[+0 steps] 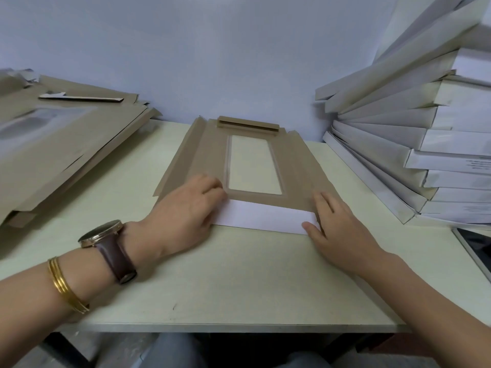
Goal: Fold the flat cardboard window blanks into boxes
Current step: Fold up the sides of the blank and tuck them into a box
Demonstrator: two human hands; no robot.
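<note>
Blank (pixel 295 166): brown window cardboard, centre frame; near flap (pixel 265 216) folded white-side up.
Left hand (pixel 183 211): flat, pressing flap.
Right hand (pixel 337 221): flat, pressing flap.

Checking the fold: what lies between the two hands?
The white folded flap spans from left hand to right hand, in the head view.

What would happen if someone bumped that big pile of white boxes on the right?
The stack of white boxes would probably slide or topple: its layers fan out crookedly and the top ones lean. Each box looks thin and flat, so it is likely light and easy to shove. Flat sides mean it should not roll.
</note>
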